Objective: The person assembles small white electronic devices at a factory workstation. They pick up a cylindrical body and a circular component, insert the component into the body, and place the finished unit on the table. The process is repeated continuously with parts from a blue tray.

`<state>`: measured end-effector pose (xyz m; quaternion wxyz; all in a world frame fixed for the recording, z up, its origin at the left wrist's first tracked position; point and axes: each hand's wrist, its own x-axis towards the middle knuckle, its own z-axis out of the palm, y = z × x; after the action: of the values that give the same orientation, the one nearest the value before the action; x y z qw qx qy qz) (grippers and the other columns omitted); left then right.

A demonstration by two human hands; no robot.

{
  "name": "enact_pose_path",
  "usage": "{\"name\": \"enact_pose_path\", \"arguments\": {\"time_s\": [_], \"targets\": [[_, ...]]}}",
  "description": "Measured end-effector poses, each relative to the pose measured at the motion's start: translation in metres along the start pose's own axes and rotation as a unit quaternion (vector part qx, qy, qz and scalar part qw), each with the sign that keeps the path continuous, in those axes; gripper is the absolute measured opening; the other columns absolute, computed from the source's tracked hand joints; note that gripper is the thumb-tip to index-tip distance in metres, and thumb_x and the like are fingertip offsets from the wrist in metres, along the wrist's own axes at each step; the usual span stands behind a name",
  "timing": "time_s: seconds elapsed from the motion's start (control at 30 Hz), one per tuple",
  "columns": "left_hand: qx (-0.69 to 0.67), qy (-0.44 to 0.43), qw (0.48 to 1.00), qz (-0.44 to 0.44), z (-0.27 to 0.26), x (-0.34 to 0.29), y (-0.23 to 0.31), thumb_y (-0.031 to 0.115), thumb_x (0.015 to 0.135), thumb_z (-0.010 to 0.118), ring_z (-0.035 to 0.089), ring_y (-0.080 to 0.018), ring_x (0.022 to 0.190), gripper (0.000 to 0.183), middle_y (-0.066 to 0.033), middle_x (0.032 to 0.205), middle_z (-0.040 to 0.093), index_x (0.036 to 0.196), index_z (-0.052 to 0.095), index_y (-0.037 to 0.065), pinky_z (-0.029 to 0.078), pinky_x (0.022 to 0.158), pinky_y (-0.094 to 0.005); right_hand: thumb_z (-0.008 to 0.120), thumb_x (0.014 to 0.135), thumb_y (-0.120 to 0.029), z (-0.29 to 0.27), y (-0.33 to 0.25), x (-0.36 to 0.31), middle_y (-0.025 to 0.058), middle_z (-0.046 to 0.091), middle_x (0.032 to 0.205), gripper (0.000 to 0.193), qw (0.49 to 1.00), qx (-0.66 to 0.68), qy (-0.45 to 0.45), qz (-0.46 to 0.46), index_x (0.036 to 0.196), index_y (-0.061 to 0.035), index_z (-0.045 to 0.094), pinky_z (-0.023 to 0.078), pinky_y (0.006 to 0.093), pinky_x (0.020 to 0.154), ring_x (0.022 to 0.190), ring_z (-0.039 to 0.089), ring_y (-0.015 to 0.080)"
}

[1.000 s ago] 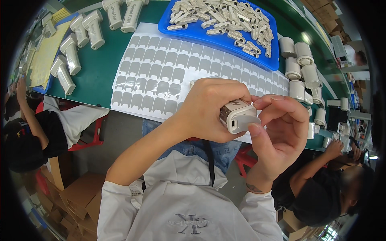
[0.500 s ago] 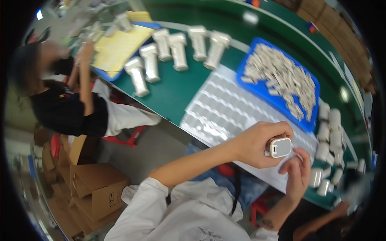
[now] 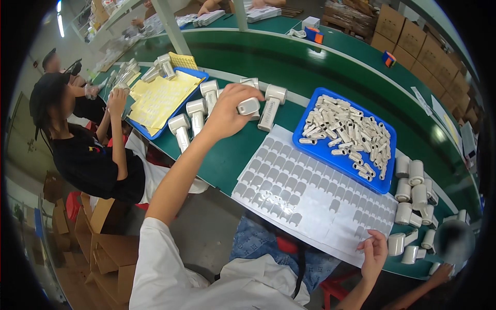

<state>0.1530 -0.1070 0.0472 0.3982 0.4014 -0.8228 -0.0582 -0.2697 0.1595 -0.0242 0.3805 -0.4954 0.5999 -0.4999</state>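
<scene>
My left hand (image 3: 226, 114) is closed round a white handheld device with a rounded grey end (image 3: 249, 107) facing up; its lower part is hidden. The hand is above the far side of the green table, over a group of white T-shaped devices (image 3: 271, 108) and partly covering some of them. Below it to the right lies a white sheet of grey stickers (image 3: 274, 181), with bare patches in the middle and lower right. My right hand (image 3: 374, 254) hovers by that sheet's near right edge, holding nothing, its fingers loosely bent and apart.
A blue tray (image 3: 342, 161) of small white parts (image 3: 346, 132) stands beyond the sheet. More white devices (image 3: 413, 196) cluster at the right. Yellow sheets (image 3: 164, 98) lie on another blue tray at the left, near a co-worker (image 3: 98, 160). Cardboard boxes (image 3: 111, 258) stand on the floor.
My left hand has carried the white device away from my right hand, far and to the left, over the group of devices. My right hand has lowered slightly. The view has shifted.
</scene>
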Motion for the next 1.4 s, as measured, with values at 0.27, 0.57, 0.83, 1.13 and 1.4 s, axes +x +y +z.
{"name": "enact_pose_path", "arguments": {"time_s": [0.27, 0.57, 0.83, 1.13, 1.4], "targets": [[0.098, -0.059, 0.993, 0.019, 0.027, -0.055, -0.047, -0.019, 0.058, 0.051, 0.042, -0.0378, 0.13, 0.07, -0.0159, 0.137, 0.048, 0.117, 0.066, 0.015, 0.035, 0.109, -0.0437, 0.057, 0.088, -0.002, -0.003, -0.001, -0.005, 0.002, 0.054, 0.073, 0.026, 0.999, 0.015, 0.029, 0.002, 0.114, 0.002, 0.058, 0.043, 0.0221, 0.065, 0.07, 0.055, 0.0095], [0.07, -0.145, 0.986, -0.043, 0.02, -0.087, -0.041, 0.004, 0.067, 0.07, 0.037, -0.0401, 0.136, 0.06, -0.0206, 0.149, 0.036, 0.126, 0.062, 0.01, 0.034, 0.109, -0.045, 0.062, 0.082, 0.0, -0.067, -0.029, 0.017, 0.0115, 0.064, 0.082, 0.024, 0.925, -0.31, 0.149, -0.16, 0.105, -0.0026, 0.066, 0.049, 0.035, 0.073, 0.077, 0.062, 0.0246], [0.065, -0.031, 0.996, -0.055, 0.018, -0.075, -0.007, 0.001, 0.076, 0.067, 0.044, -0.0372, 0.13, 0.04, -0.0184, 0.139, 0.049, 0.115, 0.065, 0.005, 0.034, 0.108, -0.0427, 0.066, 0.07, 0.005, -0.155, -0.021, 0.015, 0.0158, 0.055, 0.125, 0.05, 0.817, -0.574, -0.031, -0.051, 0.118, -0.0098, 0.062, 0.043, 0.0415, 0.098, 0.122, 0.049, 0.0356], [-0.131, -0.109, 0.984, 0.045, 0.061, -0.048, 0.097, 0.005, 0.073, 0.073, 0.056, -0.0345, 0.115, 0.034, -0.0147, 0.125, 0.059, 0.107, 0.067, 0.006, 0.044, 0.098, -0.0414, 0.075, 0.066, -0.001, -0.165, -0.028, 0.028, 0.0154, 0.061, 0.12, 0.055, 0.822, -0.554, -0.095, -0.091, 0.119, -0.0058, 0.059, 0.045, 0.0417, 0.097, 0.117, 0.055, 0.0341], [-0.378, -0.275, 0.884, 0.006, 0.078, -0.038, 0.188, 0.023, 0.071, 0.083, 0.06, -0.0308, 0.111, 0.071, -0.0147, 0.129, 0.059, 0.133, 0.052, 0.008, 0.049, 0.091, -0.04, 0.08, 0.067, -0.019, -0.082, -0.096, 0.031, 0.0142, 0.065, 0.096, 0.05, 0.915, -0.343, -0.121, -0.176, 0.109, -0.0025, 0.058, 0.051, 0.0376, 0.079, 0.087, 0.065, 0.0335]]}}
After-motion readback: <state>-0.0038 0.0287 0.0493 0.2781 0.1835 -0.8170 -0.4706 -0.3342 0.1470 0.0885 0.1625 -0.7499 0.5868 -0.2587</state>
